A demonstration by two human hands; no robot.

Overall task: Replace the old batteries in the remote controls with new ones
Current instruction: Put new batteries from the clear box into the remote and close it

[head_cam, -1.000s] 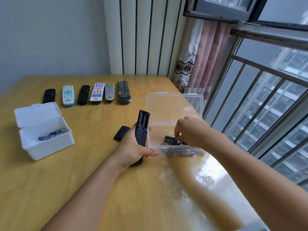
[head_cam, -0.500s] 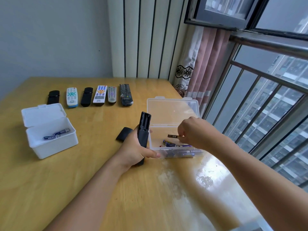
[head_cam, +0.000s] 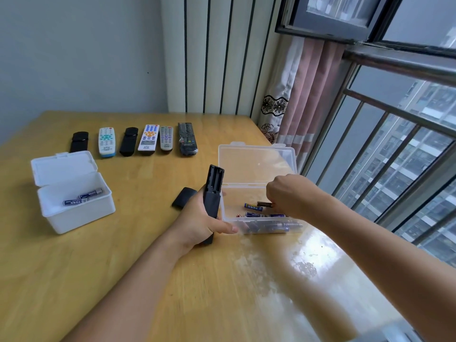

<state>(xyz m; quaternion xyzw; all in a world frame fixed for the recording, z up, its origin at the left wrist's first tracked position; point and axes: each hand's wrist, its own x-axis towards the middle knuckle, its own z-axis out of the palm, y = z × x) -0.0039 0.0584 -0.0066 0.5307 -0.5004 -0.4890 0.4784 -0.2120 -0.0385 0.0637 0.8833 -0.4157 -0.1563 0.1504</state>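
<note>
Wooden table [head_cam: 103,267], left hand [head_cam: 197,223] fingers gripping black remote [head_cam: 213,193], right hand [head_cam: 288,193] fingers pinching battery [head_cam: 264,204] above clear box [head_cam: 256,164]

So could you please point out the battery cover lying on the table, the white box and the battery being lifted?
battery cover [head_cam: 183,197]: head view, middle of its top face.
white box [head_cam: 76,219]: head view, front wall.
battery [head_cam: 264,204]: head view, exposed body beside the right hand [head_cam: 291,193].

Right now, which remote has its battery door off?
The black remote held upright in the left hand. Its back faces up with the empty battery slot showing. The six remotes in the far row lie flat, untouched.
</note>
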